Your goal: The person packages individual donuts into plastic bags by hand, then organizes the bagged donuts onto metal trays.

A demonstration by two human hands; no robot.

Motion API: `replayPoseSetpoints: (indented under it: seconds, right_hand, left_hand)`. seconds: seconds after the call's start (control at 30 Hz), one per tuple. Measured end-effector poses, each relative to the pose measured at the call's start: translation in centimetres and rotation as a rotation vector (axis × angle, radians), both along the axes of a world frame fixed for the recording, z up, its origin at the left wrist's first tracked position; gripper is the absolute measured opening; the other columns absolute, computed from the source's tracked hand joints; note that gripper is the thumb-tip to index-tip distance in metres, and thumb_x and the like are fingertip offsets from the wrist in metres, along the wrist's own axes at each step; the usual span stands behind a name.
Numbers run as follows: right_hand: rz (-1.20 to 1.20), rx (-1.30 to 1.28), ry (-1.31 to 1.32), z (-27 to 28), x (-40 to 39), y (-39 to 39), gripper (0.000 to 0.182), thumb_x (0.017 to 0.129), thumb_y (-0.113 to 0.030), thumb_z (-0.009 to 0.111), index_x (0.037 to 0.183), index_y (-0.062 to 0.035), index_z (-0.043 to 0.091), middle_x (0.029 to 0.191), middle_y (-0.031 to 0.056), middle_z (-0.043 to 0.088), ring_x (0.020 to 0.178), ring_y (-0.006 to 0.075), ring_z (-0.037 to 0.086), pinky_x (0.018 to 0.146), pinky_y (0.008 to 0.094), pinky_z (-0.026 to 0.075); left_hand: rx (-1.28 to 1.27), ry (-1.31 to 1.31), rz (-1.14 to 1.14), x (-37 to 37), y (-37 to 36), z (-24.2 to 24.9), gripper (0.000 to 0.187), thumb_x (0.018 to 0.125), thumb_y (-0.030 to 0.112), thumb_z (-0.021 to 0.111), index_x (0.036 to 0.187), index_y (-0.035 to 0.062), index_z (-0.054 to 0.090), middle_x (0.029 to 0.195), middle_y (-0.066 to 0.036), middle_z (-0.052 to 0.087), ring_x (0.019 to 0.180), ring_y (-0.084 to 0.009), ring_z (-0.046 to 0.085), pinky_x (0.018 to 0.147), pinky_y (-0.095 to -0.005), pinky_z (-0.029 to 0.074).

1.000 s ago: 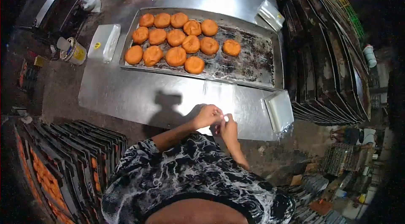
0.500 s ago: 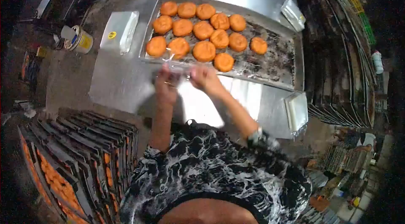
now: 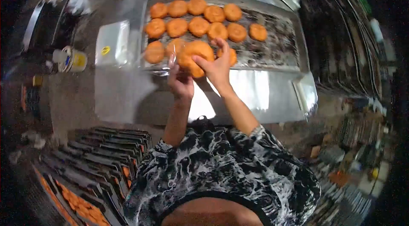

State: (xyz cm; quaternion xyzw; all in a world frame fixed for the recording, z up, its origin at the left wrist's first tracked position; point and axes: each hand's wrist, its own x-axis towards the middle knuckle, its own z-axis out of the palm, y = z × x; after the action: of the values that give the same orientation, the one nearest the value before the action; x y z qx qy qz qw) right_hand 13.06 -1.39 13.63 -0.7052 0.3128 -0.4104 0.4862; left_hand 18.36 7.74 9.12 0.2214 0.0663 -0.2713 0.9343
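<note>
- Right hand [image 3: 218,69]: half open around the bun [image 3: 197,54], thumb on its near face, fingers at its side.
- Left hand [image 3: 182,84]: partly curled, holding the clear bag [image 3: 163,72]; how tightly, cannot tell.
- Bun: round, orange-brown, smooth, held between the hands above the tray's [image 3: 279,69] near edge, beside more buns [image 3: 198,26].

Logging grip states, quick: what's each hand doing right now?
Left hand: closed on a clear bag.
Right hand: holding a bun, thumb on top.
</note>
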Motion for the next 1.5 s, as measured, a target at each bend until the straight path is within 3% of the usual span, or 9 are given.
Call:
replayPoseSetpoints:
  seconds: [0.2, 0.27, 0.43, 0.8, 0.87, 1.03, 1.13, 1.17, 1.5]
  right_hand:
    - [0.048, 0.317, -0.082, -0.5, -5.2, 0.6, 0.073, 0.065, -0.01, 0.071, 0.123, 0.0011, 0.028, 0.115, 0.0147, 0.044, 0.108, 0.0211, 0.043, 0.09, 0.0323, 0.036]
    - [-0.007, 0.387, -0.106, -0.9, -4.2, 0.1, 0.072, 0.065, -0.007, 0.07, 0.124, 0.0005, 0.028, 0.12, 0.016, 0.041, 0.111, 0.0222, 0.041, 0.09, 0.0328, 0.037]
    - [0.142, 0.344, 0.023, -3.0, -7.0, 1.5, 0.072, 0.065, 0.0, 0.069, 0.124, -0.0014, 0.029, 0.114, 0.0134, 0.045, 0.107, 0.0217, 0.044, 0.089, 0.0309, 0.038]
    - [0.695, 0.474, -0.294, -5.5, -7.6, -3.2, 0.021, 0.077, -0.014, 0.06, 0.093, -0.0024, 0.053, 0.088, 0.0072, 0.058, 0.079, 0.0132, 0.054, 0.067, 0.0273, 0.043]
    - [0.445, -0.23, 0.463, -0.5, -4.5, -8.3, 0.017, 0.077, -0.018, 0.058, 0.076, -0.0015, 0.056, 0.069, 0.0104, 0.058, 0.062, 0.0162, 0.054, 0.056, 0.0291, 0.041]
    - [0.353, -0.524, -0.173, 6.2, 2.8, -7.5, 0.021, 0.077, -0.021, 0.058, 0.076, -0.0003, 0.056, 0.065, 0.0132, 0.056, 0.054, 0.0214, 0.052, 0.052, 0.0304, 0.042]
    - [0.446, -0.167, 0.154, -0.4, -6.3, -4.5, 0.022, 0.078, -0.022, 0.058, 0.087, -0.002, 0.056, 0.069, 0.0093, 0.057, 0.067, 0.0157, 0.055, 0.061, 0.0298, 0.043]
    - [0.452, -0.062, 0.439, -4.1, -9.9, -4.8, 0.023, 0.078, -0.021, 0.058, 0.089, -0.0022, 0.057, 0.071, 0.0091, 0.058, 0.067, 0.0144, 0.055, 0.063, 0.0282, 0.044]
    - [-0.55, -0.484, 0.678, -5.5, -10.9, -21.4, 0.058, 0.071, -0.03, 0.064, 0.113, -0.0005, 0.037, 0.1, 0.0216, 0.05, 0.086, 0.0369, 0.053, 0.074, 0.0404, 0.045]
  left_hand:
    - [0.464, -0.945, -0.168, -4.7, -2.2, -0.8, 0.043, 0.082, 0.017, 0.047, 0.121, 0.0057, 0.035, 0.115, -0.011, 0.046, 0.106, -0.0228, 0.046, 0.094, -0.0344, 0.034]
    - [-0.113, 0.048, -0.391, -7.0, -2.9, -2.2, 0.041, 0.082, 0.017, 0.048, 0.12, 0.007, 0.038, 0.117, -0.012, 0.044, 0.104, -0.0226, 0.046, 0.089, -0.0342, 0.038]
    - [-0.577, -0.451, -0.885, -2.2, -1.4, -0.8, 0.051, 0.08, 0.024, 0.048, 0.124, 0.0041, 0.031, 0.121, -0.012, 0.04, 0.106, -0.0242, 0.045, 0.094, -0.0352, 0.032]
    - [0.47, -0.188, -0.607, -9.6, 0.0, -2.9, 0.031, 0.087, 0.027, 0.043, 0.103, 0.0029, 0.053, 0.113, -0.01, 0.05, 0.11, -0.0209, 0.043, 0.09, -0.0351, 0.035]
    - [0.512, -1.249, -0.771, -11.2, -0.7, -11.8, 0.021, 0.081, 0.019, 0.051, 0.093, 0.0018, 0.056, 0.098, -0.011, 0.055, 0.096, -0.0234, 0.05, 0.078, -0.0359, 0.041]
    - [0.699, -1.933, -0.611, -13.3, -4.2, -16.3, 0.024, 0.066, 0.011, 0.063, 0.086, 0.0007, 0.056, 0.09, -0.016, 0.051, 0.084, -0.0312, 0.049, 0.073, -0.0382, 0.041]
    - [0.164, -1.284, -0.856, -12.7, -6.5, -26.0, 0.018, 0.074, 0.017, 0.053, 0.084, 0.0017, 0.056, 0.08, -0.016, 0.052, 0.081, -0.0313, 0.05, 0.072, -0.039, 0.042]
    - [0.686, -2.024, -1.049, -10.6, -4.6, -16.2, 0.02, 0.08, 0.019, 0.05, 0.092, 0.0044, 0.058, 0.099, -0.012, 0.054, 0.096, -0.0235, 0.049, 0.083, -0.0326, 0.039]
    - [0.615, -1.666, -0.659, -8.5, -2.3, -9.5, 0.01, 0.071, 0.003, 0.06, 0.081, 0.0006, 0.06, 0.072, -0.014, 0.054, 0.069, -0.0292, 0.052, 0.062, -0.0335, 0.043]
